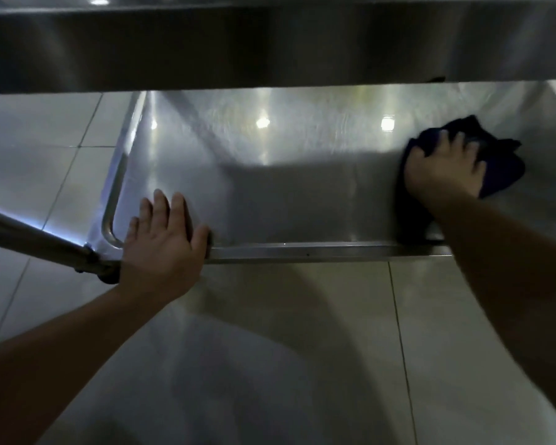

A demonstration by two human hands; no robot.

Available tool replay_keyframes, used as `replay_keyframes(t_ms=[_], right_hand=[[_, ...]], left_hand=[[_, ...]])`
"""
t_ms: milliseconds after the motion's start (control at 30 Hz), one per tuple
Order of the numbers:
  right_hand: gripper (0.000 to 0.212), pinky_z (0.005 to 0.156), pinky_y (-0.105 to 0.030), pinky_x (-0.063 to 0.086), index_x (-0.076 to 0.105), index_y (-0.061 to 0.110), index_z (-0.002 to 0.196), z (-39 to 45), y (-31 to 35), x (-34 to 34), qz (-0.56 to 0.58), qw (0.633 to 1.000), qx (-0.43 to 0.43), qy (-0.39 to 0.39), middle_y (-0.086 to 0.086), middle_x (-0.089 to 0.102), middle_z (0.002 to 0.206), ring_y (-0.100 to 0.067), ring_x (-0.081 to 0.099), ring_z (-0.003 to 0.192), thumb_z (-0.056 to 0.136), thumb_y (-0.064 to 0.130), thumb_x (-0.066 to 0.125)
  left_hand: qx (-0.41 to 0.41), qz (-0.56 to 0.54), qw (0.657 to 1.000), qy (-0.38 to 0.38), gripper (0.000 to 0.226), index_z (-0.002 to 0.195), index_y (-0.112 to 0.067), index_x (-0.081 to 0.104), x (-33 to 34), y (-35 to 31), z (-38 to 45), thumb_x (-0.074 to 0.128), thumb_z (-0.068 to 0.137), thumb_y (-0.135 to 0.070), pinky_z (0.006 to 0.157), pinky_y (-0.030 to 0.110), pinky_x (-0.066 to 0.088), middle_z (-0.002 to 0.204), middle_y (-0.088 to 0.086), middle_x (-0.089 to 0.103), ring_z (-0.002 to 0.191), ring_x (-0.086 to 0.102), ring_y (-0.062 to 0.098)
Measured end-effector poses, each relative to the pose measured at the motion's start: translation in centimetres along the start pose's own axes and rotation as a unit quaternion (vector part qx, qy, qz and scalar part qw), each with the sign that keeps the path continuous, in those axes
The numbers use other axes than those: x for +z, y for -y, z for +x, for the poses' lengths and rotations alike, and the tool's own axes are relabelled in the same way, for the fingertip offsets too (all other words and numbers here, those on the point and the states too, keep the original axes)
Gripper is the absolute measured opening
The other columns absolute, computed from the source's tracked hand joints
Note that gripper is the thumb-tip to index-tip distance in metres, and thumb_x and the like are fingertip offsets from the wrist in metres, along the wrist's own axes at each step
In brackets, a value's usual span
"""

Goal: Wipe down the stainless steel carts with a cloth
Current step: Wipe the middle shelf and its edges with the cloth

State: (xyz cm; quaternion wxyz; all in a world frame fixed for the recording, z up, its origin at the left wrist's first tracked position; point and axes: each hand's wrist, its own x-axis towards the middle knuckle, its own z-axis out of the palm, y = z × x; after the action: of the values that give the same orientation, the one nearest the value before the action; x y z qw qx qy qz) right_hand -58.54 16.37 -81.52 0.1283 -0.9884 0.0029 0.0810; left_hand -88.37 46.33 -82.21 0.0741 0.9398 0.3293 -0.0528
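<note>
Cart lower shelf (270,194): right hand (443,170) presses a dark cloth (507,168) on it with fingers curled into the fabric, left hand (164,245) flat, released, on front rim.

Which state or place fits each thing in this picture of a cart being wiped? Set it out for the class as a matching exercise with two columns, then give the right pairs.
Column one:
1. left hand
2. right hand
3. cloth
4. floor

Column two:
A. dark, bunched on the right part of the shelf
B. pale tiles below and beside the cart
C. fingers straight, resting on the shelf's front left edge
D. pressing down on the cloth

Pairs: 1-C, 2-D, 3-A, 4-B
</note>
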Motion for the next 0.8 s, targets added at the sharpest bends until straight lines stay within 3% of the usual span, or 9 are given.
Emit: replay_keyframes(t_ms=[133, 233, 367, 433, 500, 567, 633, 700, 800], right_hand=[[0.073, 0.126, -0.056, 0.008, 0.022, 0.017, 0.164, -6.2, 11.7, 4.8, -0.004, 0.993, -0.118, -0.006, -0.008, 0.014, 0.173, -0.033, 0.008, 0.158, 0.103, 0.055, 0.029], [0.072, 0.127, -0.053, 0.003, 0.015, 0.021, 0.166, -10.2, 19.6, 7.6, -0.024, 0.95, -0.31, 0.043, -0.003, 0.005, 0.175, -0.03, 0.001, 0.16, 0.104, 0.057, 0.023], [0.067, 0.128, -0.048, 0.008, 0.018, 0.026, 0.166, -9.3, 20.4, 7.3, -0.063, 0.894, -0.435, 0.085, 0.0, 0.011, 0.174, -0.023, 0.005, 0.16, 0.105, 0.055, 0.024], [0.062, 0.121, -0.049, 0.026, 0.035, 0.023, 0.158, -7.8, 16.4, 6.4, -0.054, 0.907, -0.417, 0.039, -0.006, 0.031, 0.168, -0.027, 0.026, 0.153, 0.103, 0.05, 0.034], [0.056, 0.11, -0.053, 0.036, 0.045, 0.017, 0.147, -6.0, 11.0, 5.3, -0.039, 0.943, -0.331, -0.027, -0.013, 0.043, 0.156, -0.035, 0.038, 0.142, 0.1, 0.047, 0.038], [0.061, 0.117, -0.057, 0.028, 0.04, 0.018, 0.15, -5.1, 6.8, 4.3, -0.007, 0.98, -0.192, -0.045, -0.014, 0.037, 0.161, -0.034, 0.03, 0.148, 0.099, 0.049, 0.032], [0.071, 0.126, -0.055, 0.01, 0.024, 0.021, 0.163, -5.3, 6.6, 4.4, 0.012, 0.997, -0.072, -0.024, -0.007, 0.018, 0.172, -0.03, 0.011, 0.158, 0.1, 0.053, 0.025], [0.074, 0.127, -0.055, 0.002, 0.015, 0.019, 0.166, -6.1, 9.6, 5.3, 0.023, 0.999, -0.024, -0.025, -0.006, 0.008, 0.174, -0.03, 0.002, 0.16, 0.101, 0.056, 0.022], [0.073, 0.126, -0.055, 0.001, 0.014, 0.017, 0.166, -7.6, 16.5, 7.0, 0.038, 0.999, -0.033, -0.015, -0.007, 0.006, 0.174, -0.033, 0.0, 0.16, 0.104, 0.055, 0.024]], left_hand=[[0.005, -0.004, 1.0, -0.002, 0.075, 0.168, -0.016, 0.008, 0.3, 0.3, 0.0, 0.026, 0.108, -0.056, 0.131, 0.051, 0.006, 0.176, 0.016, 0.004, 0.163, 0.001, 0.034], [0.014, -0.009, 1.0, 0.003, 0.077, 0.169, -0.017, 0.005, 0.4, 0.6, 0.1, 0.02, 0.107, -0.061, 0.132, 0.05, 0.004, 0.176, 0.015, 0.001, 0.163, -0.003, 0.033], [0.026, -0.008, 1.0, 0.001, 0.083, 0.169, -0.018, 0.005, 0.4, 1.0, -0.1, 0.013, 0.103, -0.067, 0.132, 0.048, 0.004, 0.177, 0.014, 0.001, 0.163, -0.003, 0.031], [0.027, -0.008, 1.0, -0.006, 0.08, 0.169, -0.019, 0.005, 0.5, 1.1, -0.2, 0.014, 0.105, -0.066, 0.132, 0.047, 0.003, 0.177, 0.012, 0.001, 0.163, -0.004, 0.03], [0.022, -0.009, 1.0, -0.007, 0.079, 0.169, -0.02, 0.003, 0.7, 0.9, -0.3, 0.017, 0.106, -0.065, 0.132, 0.046, 0.001, 0.177, 0.011, -0.001, 0.163, -0.006, 0.029], [0.019, -0.008, 1.0, -0.012, 0.078, 0.169, -0.019, 0.002, 0.8, 0.6, -0.4, 0.017, 0.107, -0.063, 0.131, 0.046, -0.002, 0.177, 0.012, -0.002, 0.163, -0.007, 0.029], [0.023, -0.007, 1.0, -0.015, 0.079, 0.169, -0.017, 0.001, 0.8, 0.4, -0.4, 0.015, 0.106, -0.062, 0.131, 0.046, -0.002, 0.177, 0.014, -0.003, 0.163, -0.008, 0.031], [0.024, -0.004, 1.0, -0.012, 0.08, 0.169, -0.017, -0.001, 0.7, 0.4, -0.5, 0.012, 0.105, -0.063, 0.131, 0.046, -0.004, 0.177, 0.014, -0.005, 0.163, -0.01, 0.031], [0.026, -0.004, 1.0, -0.009, 0.08, 0.169, -0.016, -0.003, 0.7, 0.8, -0.5, 0.009, 0.105, -0.063, 0.131, 0.046, -0.004, 0.177, 0.013, -0.007, 0.163, -0.012, 0.03]])
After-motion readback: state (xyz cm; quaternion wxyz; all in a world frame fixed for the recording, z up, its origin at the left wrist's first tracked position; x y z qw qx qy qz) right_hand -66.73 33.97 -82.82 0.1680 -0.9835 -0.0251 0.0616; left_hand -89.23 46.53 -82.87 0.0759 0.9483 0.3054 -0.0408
